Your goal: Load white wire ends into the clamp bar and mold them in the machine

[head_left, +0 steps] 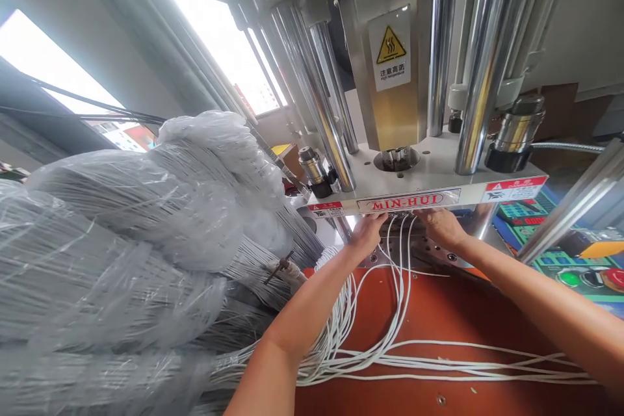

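Both hands reach under the front edge of a metal press plate (pixel 414 177) marked MIN-HUI. My left hand (pixel 368 234) is at the left of the gap, fingers drawn together and tips hidden below the plate. On the other side, my right hand (pixel 444 227) has its fingers curled inward; whatever they grip is out of sight. Between the hands, several white cables (pixel 400 273) run from the dark lower mould (pixel 419 250) down toward the red-brown work surface (pixel 439 312). A thicker bundle of white cables (pixel 338 312) lies beside my left forearm.
Large plastic-wrapped cable bundles (pixel 146 227) are piled at the left. Chrome columns (pixel 312 91) and a high-temperature warning label (pixel 390 49) rise above the plate. A control panel (pixel 580 273) with green and red buttons is at the right. More cables cross the surface in front.
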Demonstrator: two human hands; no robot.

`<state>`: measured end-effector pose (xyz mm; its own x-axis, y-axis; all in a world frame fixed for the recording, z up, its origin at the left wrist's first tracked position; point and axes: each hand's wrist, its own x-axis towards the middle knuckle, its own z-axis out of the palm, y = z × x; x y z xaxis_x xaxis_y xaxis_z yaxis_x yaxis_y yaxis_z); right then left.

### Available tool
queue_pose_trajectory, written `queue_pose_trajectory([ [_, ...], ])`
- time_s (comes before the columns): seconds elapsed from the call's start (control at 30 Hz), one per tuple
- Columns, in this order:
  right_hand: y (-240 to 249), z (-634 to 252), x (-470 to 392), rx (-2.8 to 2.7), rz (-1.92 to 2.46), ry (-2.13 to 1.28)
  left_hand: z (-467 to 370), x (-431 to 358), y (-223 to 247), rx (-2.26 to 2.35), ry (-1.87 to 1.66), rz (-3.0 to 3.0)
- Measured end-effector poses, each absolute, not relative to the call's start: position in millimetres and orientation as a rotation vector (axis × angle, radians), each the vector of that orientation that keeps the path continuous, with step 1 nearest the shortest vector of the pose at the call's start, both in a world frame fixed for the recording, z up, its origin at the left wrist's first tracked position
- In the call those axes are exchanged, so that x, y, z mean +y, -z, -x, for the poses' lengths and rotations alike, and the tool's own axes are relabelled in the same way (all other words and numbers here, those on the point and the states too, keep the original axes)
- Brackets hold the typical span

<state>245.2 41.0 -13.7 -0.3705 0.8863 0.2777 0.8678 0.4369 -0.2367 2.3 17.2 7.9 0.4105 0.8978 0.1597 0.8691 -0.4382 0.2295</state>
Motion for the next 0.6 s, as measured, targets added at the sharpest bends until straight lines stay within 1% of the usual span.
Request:
queue_pose_trajectory([
  [0.13,11.9,-253.7,41.6,-2.250,1.557,-0.142,-6.9,15.3,-16.5,1.665,-0.282,-2.561],
  [0.3,13.1,-273.3,30.7,-2.141,1.550,-0.184,-23.0,9.5,-26.0,1.652,-0.292,-2.732],
  [0.4,18.1,-280.5,23.0,-2.090,1.533,-0.195,-31.9,10.1,-27.6,1.654,-0.174,-2.795],
  [0.6,26.2,-282.9,21.2,-2.041,1.490,-0.206,-35.3,12.1,-29.3,1.704,-0.014,-2.733],
])
